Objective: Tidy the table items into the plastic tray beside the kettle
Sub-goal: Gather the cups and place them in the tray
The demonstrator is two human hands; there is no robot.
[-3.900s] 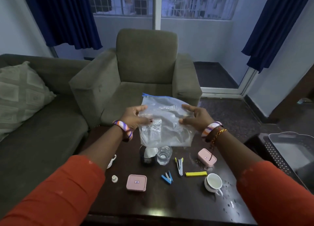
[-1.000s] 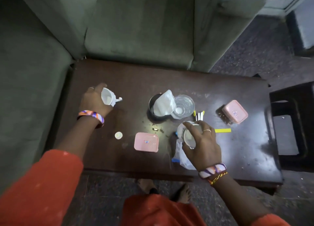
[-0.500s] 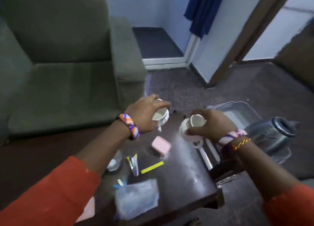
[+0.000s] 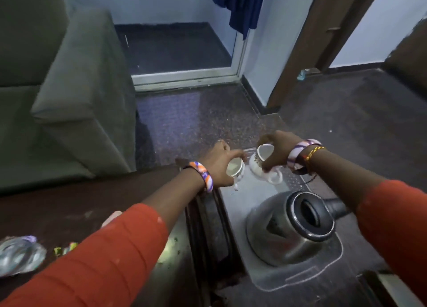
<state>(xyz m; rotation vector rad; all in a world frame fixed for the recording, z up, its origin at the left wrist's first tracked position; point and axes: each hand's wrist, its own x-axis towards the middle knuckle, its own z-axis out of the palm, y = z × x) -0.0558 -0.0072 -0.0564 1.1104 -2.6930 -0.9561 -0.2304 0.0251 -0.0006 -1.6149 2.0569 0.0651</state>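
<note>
Your left hand [image 4: 219,165] grips one white cup [image 4: 235,168], fingers curled round its rim; your right hand [image 4: 276,150] grips the second cup [image 4: 263,165] the same way — both hang over the far end of the plastic tray [image 4: 245,195], beyond the kettle [image 4: 291,228]; lower them upright, side by side, clear of the kettle — and release only once each base sits flat.

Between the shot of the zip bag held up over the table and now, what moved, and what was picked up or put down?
The bag was let go and lies on the table. The left hand picked up one white cup, the right hand the other cup; both were carried right, over the plastic tray beside the kettle. Neither cup is released. The clips stayed on the table.
</note>
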